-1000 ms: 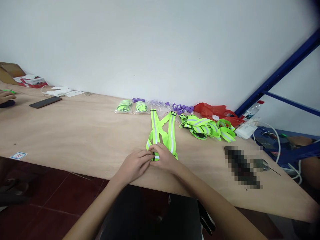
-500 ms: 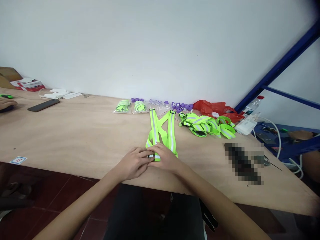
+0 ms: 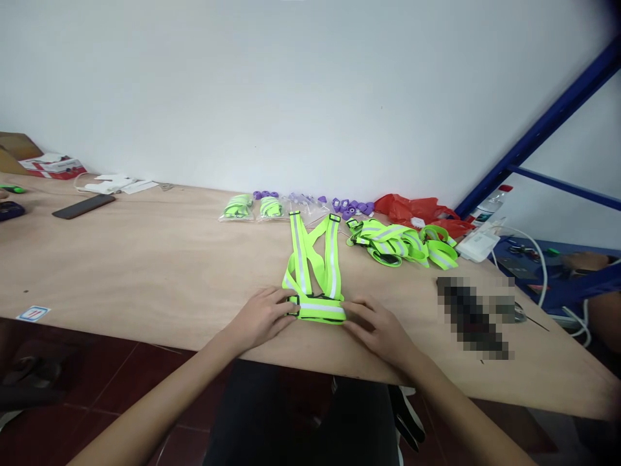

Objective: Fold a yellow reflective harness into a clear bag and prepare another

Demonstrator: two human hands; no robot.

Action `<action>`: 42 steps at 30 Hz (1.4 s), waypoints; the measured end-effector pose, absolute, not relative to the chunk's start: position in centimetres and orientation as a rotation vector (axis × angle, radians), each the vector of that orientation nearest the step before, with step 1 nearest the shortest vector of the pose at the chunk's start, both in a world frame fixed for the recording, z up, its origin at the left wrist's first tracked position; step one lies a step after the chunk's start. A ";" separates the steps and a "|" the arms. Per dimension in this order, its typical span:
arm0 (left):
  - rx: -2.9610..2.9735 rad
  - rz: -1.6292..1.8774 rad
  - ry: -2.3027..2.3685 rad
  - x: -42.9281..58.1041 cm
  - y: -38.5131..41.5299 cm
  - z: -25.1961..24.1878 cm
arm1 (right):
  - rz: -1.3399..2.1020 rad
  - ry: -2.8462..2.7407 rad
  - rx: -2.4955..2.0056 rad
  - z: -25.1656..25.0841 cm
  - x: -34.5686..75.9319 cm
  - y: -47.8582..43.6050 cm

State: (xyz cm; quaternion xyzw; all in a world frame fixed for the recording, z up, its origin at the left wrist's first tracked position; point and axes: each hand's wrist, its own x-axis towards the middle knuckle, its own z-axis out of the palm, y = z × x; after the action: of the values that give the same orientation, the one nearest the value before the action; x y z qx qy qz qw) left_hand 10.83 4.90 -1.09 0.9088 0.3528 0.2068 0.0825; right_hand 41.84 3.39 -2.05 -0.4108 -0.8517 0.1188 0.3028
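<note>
A neon-green reflective vest (image 3: 321, 309) made of straps with silver stripes lies flat in front of me. Its waist straps are folded into a band along the near side, and two shoulder straps with black buckles stretch toward the wall. My left hand (image 3: 264, 317) pinches the band's left end by a black buckle. At the right end, my right hand (image 3: 379, 329) has its thumb and fingers closed on the band's edge. More reflective straps (image 3: 400, 243) lie in a loose heap to the right. Two clear bags (image 3: 237, 207) of folded straps rest behind on the left.
Purple rolled items (image 3: 352, 207) and a red plastic bag (image 3: 412, 210) line the wall. A white box (image 3: 478, 244) with a cable sits by the blue metal frame (image 3: 543, 129). A dark flat object (image 3: 83, 206) lies at left. Another person's arm (image 3: 589, 261) shows at far right.
My right hand has moved right, from beside my left hand to the band's other end. The folded waist band now shows between my hands. At far left, another person's hand has mostly withdrawn from view.
</note>
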 end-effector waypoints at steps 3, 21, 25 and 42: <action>2.705 0.634 1.025 10.9 4.9 -1.0 | 0.267 -2.293 -1.018 -2.7 41.7 3.5; 2.632 0.775 0.974 11.1 4.3 -1.4 | 0.216 -2.407 -0.913 -2.7 39.7 3.6; 2.617 0.790 0.928 11.5 3.7 -1.6 | 0.215 -2.386 -0.895 -2.1 40.0 2.6; 2.913 0.644 0.981 14.4 -1.1 -0.6 | 0.208 -2.346 -0.944 -1.8 40.8 -2.0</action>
State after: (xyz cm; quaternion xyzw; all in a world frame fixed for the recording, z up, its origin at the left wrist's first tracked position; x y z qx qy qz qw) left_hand 14.41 -1.10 -0.59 0.9276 0.3123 0.2050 0.0009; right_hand 40.78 -1.97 -1.82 -0.3551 -0.8827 0.0782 0.2976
